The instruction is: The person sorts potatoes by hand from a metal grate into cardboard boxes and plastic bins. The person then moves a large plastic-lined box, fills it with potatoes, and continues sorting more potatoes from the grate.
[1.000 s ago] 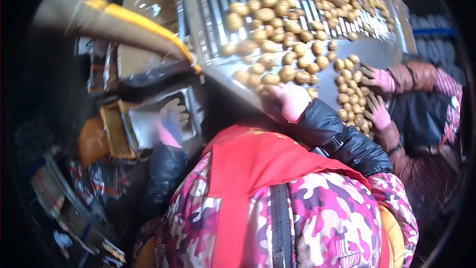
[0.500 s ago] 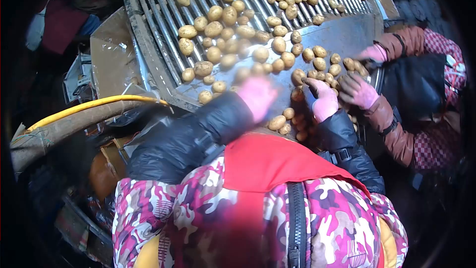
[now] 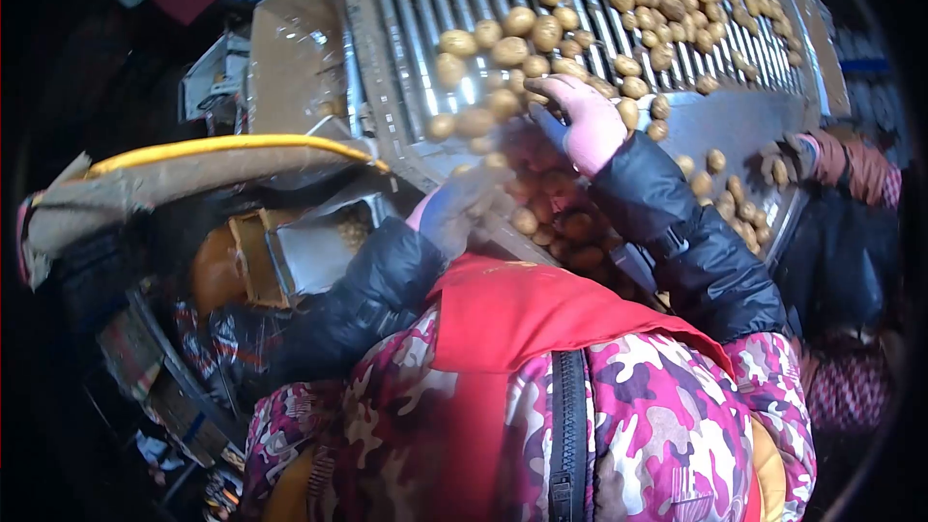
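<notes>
Many yellow-brown potatoes (image 3: 546,33) lie on a slatted metal rack and on the smooth metal plate (image 3: 764,116) below it. My right hand (image 3: 588,121), in a pink glove with grey fingers, reaches over the lower slats, fingers spread, with potatoes beside its fingertips. At the plate's near left edge is my left hand (image 3: 464,208), gloved and smeared by motion; what its fingers do is unclear. Between my two hands several potatoes (image 3: 577,225) sit in a shaded, reddish hollow.
A co-worker's gloved hand (image 3: 788,160) is at the plate's right side by a potato. Cardboard boxes (image 3: 295,58) stand left of the rack (image 3: 387,87). A yellow-edged padded bar (image 3: 222,155) juts from the left. An opened carton (image 3: 314,251) sits below it.
The view has shifted, and the rack appears farther right. My left hand has drawn back to the near edge. My right hand has moved up to the slats. The co-worker's hands have moved apart from mine.
</notes>
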A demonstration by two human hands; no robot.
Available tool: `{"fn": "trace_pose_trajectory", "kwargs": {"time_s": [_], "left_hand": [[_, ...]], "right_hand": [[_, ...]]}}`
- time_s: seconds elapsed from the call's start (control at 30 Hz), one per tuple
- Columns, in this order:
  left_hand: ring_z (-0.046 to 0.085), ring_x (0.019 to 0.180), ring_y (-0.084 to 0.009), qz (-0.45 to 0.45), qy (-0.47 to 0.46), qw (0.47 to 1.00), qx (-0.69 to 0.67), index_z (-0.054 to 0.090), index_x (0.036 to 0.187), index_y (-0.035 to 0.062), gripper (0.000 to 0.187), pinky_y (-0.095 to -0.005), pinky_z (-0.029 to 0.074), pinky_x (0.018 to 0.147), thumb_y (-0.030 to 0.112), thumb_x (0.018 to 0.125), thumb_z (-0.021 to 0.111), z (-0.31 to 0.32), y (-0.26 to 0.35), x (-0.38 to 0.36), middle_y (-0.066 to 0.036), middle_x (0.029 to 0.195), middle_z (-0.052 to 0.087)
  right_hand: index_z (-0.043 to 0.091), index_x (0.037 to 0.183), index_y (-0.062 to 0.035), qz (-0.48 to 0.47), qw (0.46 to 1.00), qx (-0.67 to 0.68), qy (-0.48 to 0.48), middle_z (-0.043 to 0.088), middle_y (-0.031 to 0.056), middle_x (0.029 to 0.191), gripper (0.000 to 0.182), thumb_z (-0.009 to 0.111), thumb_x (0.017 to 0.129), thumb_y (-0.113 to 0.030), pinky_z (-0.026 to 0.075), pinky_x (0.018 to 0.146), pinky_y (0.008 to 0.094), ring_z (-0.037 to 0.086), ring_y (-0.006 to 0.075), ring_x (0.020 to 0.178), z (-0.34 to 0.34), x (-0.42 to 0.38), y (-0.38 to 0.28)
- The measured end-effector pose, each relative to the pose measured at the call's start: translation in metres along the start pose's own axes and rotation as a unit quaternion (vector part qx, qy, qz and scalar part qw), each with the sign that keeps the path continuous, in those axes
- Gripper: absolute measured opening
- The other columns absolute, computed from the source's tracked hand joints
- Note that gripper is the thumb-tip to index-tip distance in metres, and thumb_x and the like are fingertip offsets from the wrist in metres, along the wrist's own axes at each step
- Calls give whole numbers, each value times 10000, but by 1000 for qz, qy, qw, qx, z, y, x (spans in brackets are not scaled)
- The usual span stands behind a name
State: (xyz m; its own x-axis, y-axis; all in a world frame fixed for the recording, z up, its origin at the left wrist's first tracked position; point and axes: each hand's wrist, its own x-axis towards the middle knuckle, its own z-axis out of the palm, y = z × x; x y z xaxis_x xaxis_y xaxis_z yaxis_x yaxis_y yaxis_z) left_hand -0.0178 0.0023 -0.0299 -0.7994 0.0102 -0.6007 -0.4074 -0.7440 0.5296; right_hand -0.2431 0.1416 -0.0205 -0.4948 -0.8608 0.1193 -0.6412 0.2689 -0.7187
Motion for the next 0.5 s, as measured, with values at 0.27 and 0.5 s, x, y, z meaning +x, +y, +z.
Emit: {"fn": "trace_pose_trajectory", "kwargs": {"time_s": [0.27, 0.5], "left_hand": [[549, 781, -146, 13, 177, 984, -17, 568, 1397, 35, 466, -285, 451, 662, 293, 1011, 535, -53, -12, -115, -97, 1079, 598], [626, 808, -142, -15, 240, 969, 51, 654, 1291, 33, 378, -268, 502, 673, 271, 1004, 589, -133, 20, -181, -54, 951, 648]], "right_hand": [[586, 1320, -115, 41, 961, -192, -192, 648, 169, 1165, 397, 561, 924, -141, 557, 861, 501, 696, 363, 1047, 96, 34, -40], [637, 1290, -66, 54, 988, -23, -141, 699, 212, 1144, 428, 710, 941, -304, 542, 939, 445, 685, 385, 1076, 61, 1, -34]]}}
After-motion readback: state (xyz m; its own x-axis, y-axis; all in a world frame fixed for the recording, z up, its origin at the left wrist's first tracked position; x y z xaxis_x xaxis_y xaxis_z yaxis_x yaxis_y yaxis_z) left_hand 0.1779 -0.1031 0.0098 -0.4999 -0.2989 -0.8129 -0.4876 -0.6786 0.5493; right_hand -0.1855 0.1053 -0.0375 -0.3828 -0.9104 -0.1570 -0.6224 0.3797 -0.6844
